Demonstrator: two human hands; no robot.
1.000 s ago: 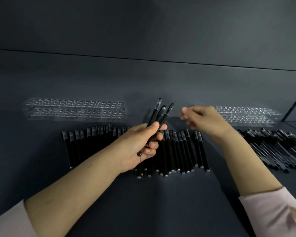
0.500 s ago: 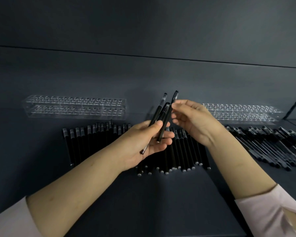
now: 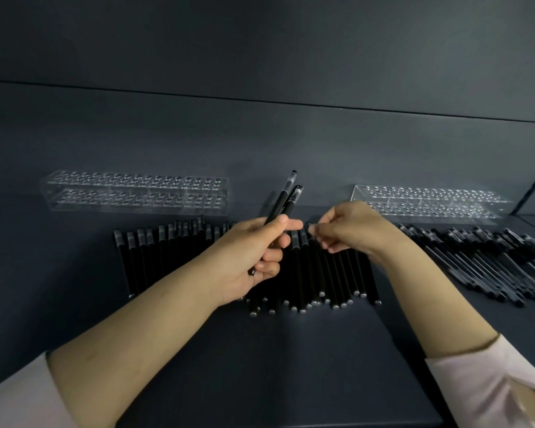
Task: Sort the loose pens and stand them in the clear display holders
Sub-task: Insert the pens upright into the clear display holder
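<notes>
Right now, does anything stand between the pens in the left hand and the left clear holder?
Nothing visible. The left hand grips two pens raised above the row of loose pens, and the left holder beyond it looks empty.

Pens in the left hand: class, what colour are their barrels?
The slim plastic pens have black barrels; the head view shows it best.

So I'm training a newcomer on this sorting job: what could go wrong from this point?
1. The left hand grips several pens in a slanted bundle. Adding another could let one slip out.
2. The right hand reaches into the tightly packed middle row of pens. Lifting one may drag or roll its neighbours askew.
3. A second pile of pens lies close by on the right, so a rolling pen could mix the sorts.
</notes>
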